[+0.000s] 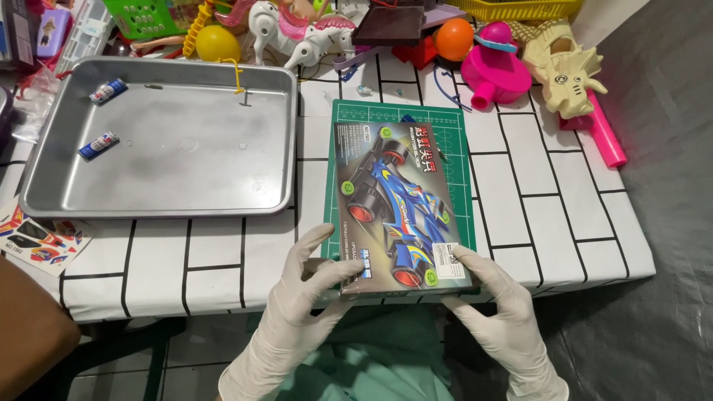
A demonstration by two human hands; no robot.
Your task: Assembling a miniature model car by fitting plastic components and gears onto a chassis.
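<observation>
A flat toy car box (pixel 397 204) with a blue racing car pictured on its lid lies lengthwise over a green cutting mat (pixel 454 148). Both my hands wear white gloves. My left hand (pixel 308 286) grips the box's near left corner, thumb on the lid. My right hand (pixel 494 293) holds the near right corner. The box's near end hangs slightly past the table's front edge.
A metal tray (pixel 186 197) at the left holds two small batteries (pixel 108 90) (pixel 98 145). A sticker sheet (pixel 41 241) lies at the front left. Several toys crowd the back: a white unicorn (pixel 304 33), an orange ball (pixel 453 37), a pink toy (pixel 494 70), a cream dinosaur (pixel 568 70).
</observation>
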